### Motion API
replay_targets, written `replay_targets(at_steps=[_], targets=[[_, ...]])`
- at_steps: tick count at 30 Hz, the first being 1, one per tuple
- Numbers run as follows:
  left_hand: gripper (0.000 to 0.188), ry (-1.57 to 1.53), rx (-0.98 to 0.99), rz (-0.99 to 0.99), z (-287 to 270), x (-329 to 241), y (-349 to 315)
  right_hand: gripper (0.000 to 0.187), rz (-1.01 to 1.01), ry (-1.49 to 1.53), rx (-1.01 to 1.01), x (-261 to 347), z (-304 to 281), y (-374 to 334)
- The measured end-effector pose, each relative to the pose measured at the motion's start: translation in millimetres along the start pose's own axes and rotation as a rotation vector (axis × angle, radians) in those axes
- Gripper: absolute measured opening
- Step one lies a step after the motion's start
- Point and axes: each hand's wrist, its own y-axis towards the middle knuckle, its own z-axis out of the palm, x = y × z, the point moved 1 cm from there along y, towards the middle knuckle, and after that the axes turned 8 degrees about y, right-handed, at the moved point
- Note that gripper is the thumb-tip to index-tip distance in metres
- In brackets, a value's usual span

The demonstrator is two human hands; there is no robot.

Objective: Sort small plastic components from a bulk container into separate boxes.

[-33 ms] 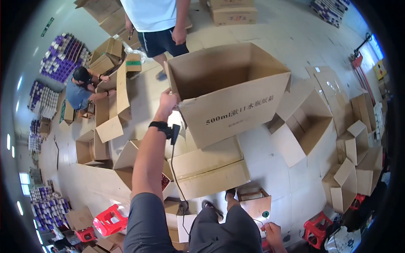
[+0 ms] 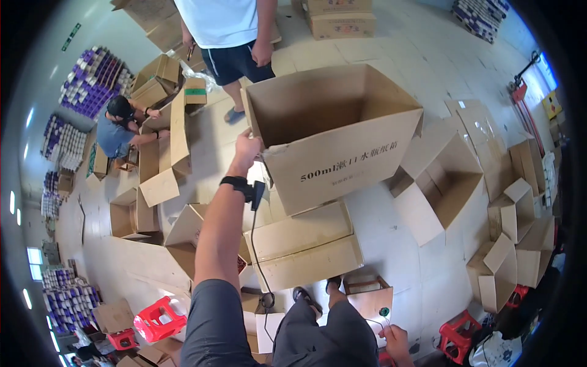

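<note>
A large open cardboard box (image 2: 342, 160) with dark printing stands tilted in front of me, its open top facing up and away. At its left edge my left hand (image 2: 248, 148) grips the cardboard wall, fingers hidden partly behind it. Beneath is a closed, taped carton (image 2: 302, 241). Low on the right, my right hand (image 2: 394, 340) is closed; what it holds, if anything, is too small to name. A thin dark cord and a small round green piece (image 2: 384, 312) show beside it. A strapped black device (image 2: 247, 189) sits on my left wrist, with a cable hanging down.
An open carton (image 2: 441, 183) lies to the right, with several smaller ones beyond. Red plastic stools (image 2: 160, 319) stand at both lower sides. A person in a white shirt (image 2: 221, 23) stands ahead; another (image 2: 117, 131) crouches at a box on the left. Purple-and-white stacks line the left wall.
</note>
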Motion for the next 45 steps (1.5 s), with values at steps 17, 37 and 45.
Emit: replay_targets(at_steps=[17, 37, 45], targets=[[0.05, 0.38, -0.251, 0.02, 72.0, 265.8, 16.4, 0.036, -0.181, -0.591, 0.137, 24.3, 107.9, 66.7], [0.021, 0.474, 0.369, 0.696, -32.3, 244.8, -567.0, 0.022, -0.457, -0.601, 0.795, 52.9, 179.9, -34.2], [0.006, 0.274, -0.196, 0.049, -89.9, 400.9, -694.8, 0.032, -0.09, -0.805, 0.662, -165.5, 171.4, 8.1]])
